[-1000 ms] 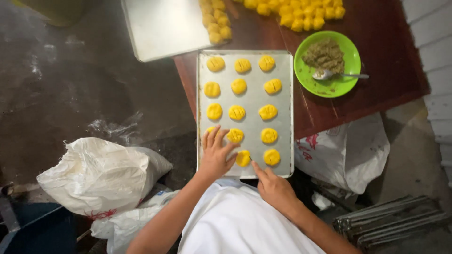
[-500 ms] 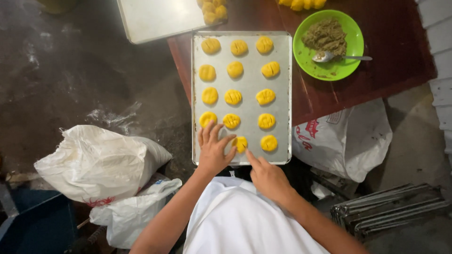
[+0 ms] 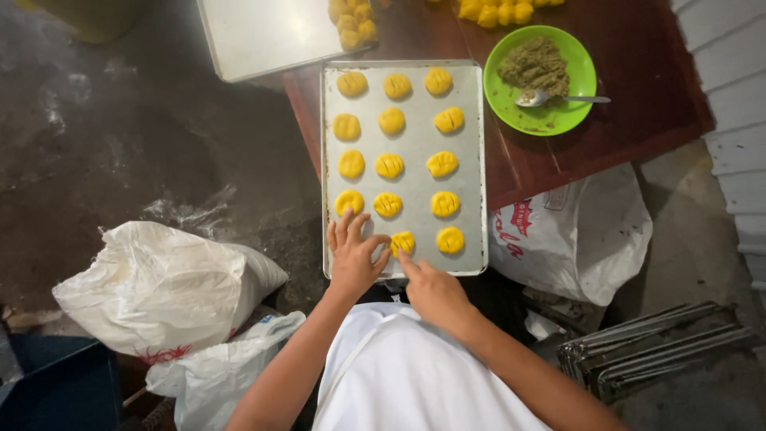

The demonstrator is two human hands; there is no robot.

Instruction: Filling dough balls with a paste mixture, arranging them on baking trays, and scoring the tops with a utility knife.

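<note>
A metal baking tray (image 3: pixel 471 160) lies on a dark red wooden table (image 3: pixel 622 136) and holds several flattened yellow dough rounds in rows. My left hand (image 3: pixel 353 255) rests flat on the tray's near left corner, fingers spread, just left of the nearest yellow dough round (image 3: pixel 403 241). My right hand (image 3: pixel 431 289) reaches to the same round, its index fingertip touching the round's near edge. Neither hand grips anything.
A green plate (image 3: pixel 550 116) with brownish filling and a spoon (image 3: pixel 550 99) sits right of the tray. A second tray (image 3: pixel 263 36) and yellow dough balls (image 3: pixel 355 20) lie at the far edge. White sacks (image 3: pixel 152 287) (image 3: pixel 574 231) flank me; metal racks (image 3: pixel 654 351) lie at right.
Both hands stay at the tray's near edge. My right index finger has moved up against the nearest dough round, and the left hand has edged a little closer to it.
</note>
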